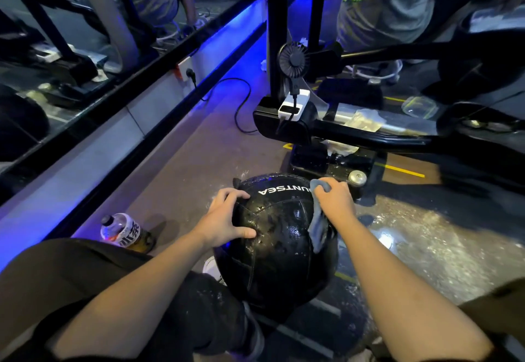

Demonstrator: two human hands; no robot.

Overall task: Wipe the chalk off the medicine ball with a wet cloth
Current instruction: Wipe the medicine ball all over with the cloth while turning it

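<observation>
**Inspector A:** The right hand [335, 201] is seen on the upper right side of the medicine ball [279, 236], with its fingers curled round a blue-grey cloth [319, 226]. The cloth is bunched under the hand at the top, and a fold of it hangs down against the ball's surface.

**Inspector B:** And the left hand [225, 218]?

**Inspector A:** It is laid on the upper left side of the ball with fingers spread and slightly bent, the fingertips and thumb pressed to the surface. Nothing is held in it.

**Inspector B:** Location of the ball?

**Inspector A:** It is found low in the view, between the two forearms and just ahead of the person's knees, resting on the floor [216, 145]. It is black, stitched in panels, with white lettering along its far edge. Its surface is glossy and wet in patches. White speckling is noted on the floor to its right.

**Inspector B:** Anything else recorded?

**Inspector A:** A drink bottle [125, 232] is lying on the floor to the left of the ball, well apart from it. A black machine frame [341, 131] stands beyond the ball, with a small fan [292, 60] fixed to its upright.
</observation>
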